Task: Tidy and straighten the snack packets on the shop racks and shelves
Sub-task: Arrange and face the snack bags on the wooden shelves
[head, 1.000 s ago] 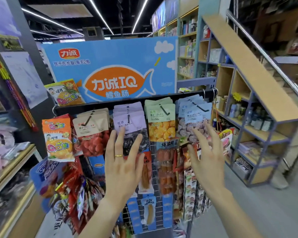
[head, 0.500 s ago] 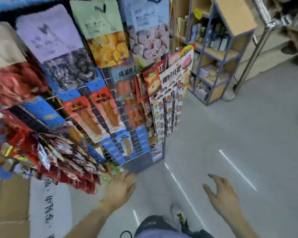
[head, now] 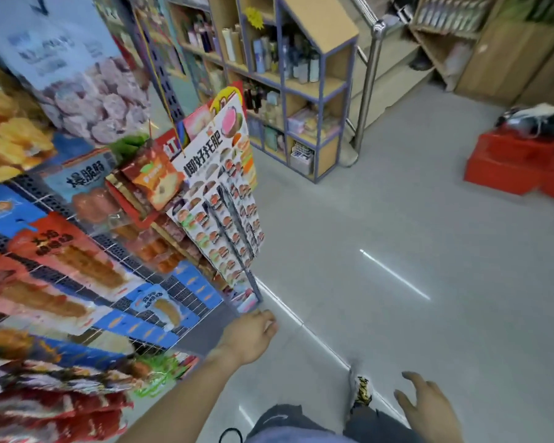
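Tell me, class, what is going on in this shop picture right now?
A person stands beside a wire snack rack hung with packets and looks down along it. Their left hand reaches low toward the rack's bottom corner, fingers curled, just under a small packet there; whether it grips anything is unclear. The right hand hangs free over the grey floor, fingers relaxed, holding nothing. A hanging card of burger-print sachets dangles at the rack's end. Red crates sit on the floor beyond.

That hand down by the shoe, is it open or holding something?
Open. The right hand has its fingers spread and loose above the grey floor, with nothing in it.
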### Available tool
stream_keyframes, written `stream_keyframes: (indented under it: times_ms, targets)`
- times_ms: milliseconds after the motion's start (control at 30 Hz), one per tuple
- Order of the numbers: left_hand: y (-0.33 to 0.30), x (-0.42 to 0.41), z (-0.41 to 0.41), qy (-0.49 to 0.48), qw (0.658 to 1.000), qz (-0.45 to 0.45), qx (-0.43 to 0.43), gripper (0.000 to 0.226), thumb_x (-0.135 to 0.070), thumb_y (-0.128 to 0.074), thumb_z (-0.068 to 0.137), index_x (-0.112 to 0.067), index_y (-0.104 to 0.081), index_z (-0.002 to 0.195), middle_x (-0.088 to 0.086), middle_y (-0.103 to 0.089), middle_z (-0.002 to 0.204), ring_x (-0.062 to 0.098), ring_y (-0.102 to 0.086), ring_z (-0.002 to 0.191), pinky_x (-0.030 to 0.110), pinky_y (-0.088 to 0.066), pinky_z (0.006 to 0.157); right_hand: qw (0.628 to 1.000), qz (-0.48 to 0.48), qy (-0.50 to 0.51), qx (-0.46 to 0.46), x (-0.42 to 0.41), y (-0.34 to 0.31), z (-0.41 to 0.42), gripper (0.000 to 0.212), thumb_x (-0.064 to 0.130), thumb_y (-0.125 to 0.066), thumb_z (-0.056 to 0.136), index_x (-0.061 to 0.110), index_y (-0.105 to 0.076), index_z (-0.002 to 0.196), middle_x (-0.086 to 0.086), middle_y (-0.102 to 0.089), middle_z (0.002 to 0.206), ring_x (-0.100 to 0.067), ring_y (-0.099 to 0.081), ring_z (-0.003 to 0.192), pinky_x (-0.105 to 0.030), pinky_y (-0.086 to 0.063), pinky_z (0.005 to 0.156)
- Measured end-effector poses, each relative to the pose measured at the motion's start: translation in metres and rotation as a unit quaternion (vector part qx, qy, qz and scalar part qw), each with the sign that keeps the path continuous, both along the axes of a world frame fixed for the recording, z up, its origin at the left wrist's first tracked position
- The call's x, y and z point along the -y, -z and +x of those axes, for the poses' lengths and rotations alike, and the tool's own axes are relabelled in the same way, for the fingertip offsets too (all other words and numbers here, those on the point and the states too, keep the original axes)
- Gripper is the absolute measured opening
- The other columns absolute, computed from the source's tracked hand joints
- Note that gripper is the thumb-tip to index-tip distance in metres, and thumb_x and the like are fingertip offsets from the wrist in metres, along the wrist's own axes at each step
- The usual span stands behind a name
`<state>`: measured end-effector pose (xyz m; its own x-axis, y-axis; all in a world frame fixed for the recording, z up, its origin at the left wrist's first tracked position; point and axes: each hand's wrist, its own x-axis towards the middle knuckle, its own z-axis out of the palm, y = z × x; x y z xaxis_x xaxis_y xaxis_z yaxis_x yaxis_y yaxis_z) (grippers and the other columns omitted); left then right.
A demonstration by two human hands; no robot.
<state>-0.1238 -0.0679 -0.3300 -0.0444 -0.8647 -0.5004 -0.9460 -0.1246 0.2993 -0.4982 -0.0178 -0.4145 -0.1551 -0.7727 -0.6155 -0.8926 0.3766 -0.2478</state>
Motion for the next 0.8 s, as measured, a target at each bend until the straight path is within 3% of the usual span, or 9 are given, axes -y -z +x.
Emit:
stream_keyframes:
  times_ms: [200, 367, 533, 667, 800]
  targets:
    - [0.011, 0.067, -0.044, -0.007, 1.000, 0.012, 0.027, 0.037, -0.042, -0.038, 0.110, -0.022, -0.062, 0.130, 0.004, -0.066, 0.129, 0.025, -0.062, 0.119, 0.033, -0.047, 0.090, 0.999, -0.016, -0.020, 0.018, 0.096, 0.005, -0.036, 0.050, 0.047, -0.055, 0.099, 0.028, -0.046, 0.145, -0.007, -0.055, 0.131, -0.026, -0.063, 0.112, -0.033, -0.049, 0.092]
    - [0.043, 0.088, -0.060, -0.097, 0.991, 0.084, 0.043, 0.035, -0.050, -0.035, 0.107, -0.029, -0.060, 0.121, 0.004, -0.068, 0.125, 0.027, -0.065, 0.114, 0.037, -0.052, 0.092, 0.993, -0.052, -0.083, 0.066, 0.223, -0.013, -0.044, 0.050, 0.043, -0.053, 0.102, 0.024, -0.044, 0.147, -0.011, -0.055, 0.132, -0.029, -0.061, 0.112, -0.033, -0.048, 0.088]
    - [0.056, 0.093, -0.074, -0.178, 0.975, 0.116, 0.068, 0.036, -0.046, -0.037, 0.108, -0.026, -0.062, 0.123, 0.003, -0.068, 0.129, 0.022, -0.062, 0.121, 0.030, -0.046, 0.095, 0.980, -0.099, -0.130, 0.110, 0.353, -0.050, -0.030, 0.051, 0.043, -0.055, 0.101, 0.023, -0.046, 0.147, -0.012, -0.056, 0.131, -0.031, -0.059, 0.114, -0.034, -0.048, 0.088]
    - [0.073, 0.127, -0.081, -0.270, 0.952, 0.139, 0.038, 0.037, -0.051, -0.036, 0.107, -0.029, -0.060, 0.125, 0.002, -0.066, 0.133, 0.022, -0.059, 0.125, 0.029, -0.046, 0.096, 0.970, -0.116, -0.175, 0.124, 0.446, -0.059, -0.022, 0.050, 0.042, -0.058, 0.099, 0.024, -0.049, 0.145, -0.011, -0.056, 0.136, -0.032, -0.058, 0.121, -0.039, -0.048, 0.096]
    - [0.090, 0.206, -0.085, -0.332, 0.932, 0.145, 0.002, 0.023, -0.051, -0.038, 0.107, -0.040, -0.050, 0.091, 0.000, -0.066, 0.132, 0.020, -0.059, 0.125, 0.026, -0.044, 0.094, 0.969, -0.100, -0.194, 0.115, 0.532, -0.046, -0.025, 0.050, 0.044, -0.056, 0.099, 0.025, -0.047, 0.145, -0.007, -0.056, 0.137, -0.027, -0.057, 0.125, -0.036, -0.047, 0.096]
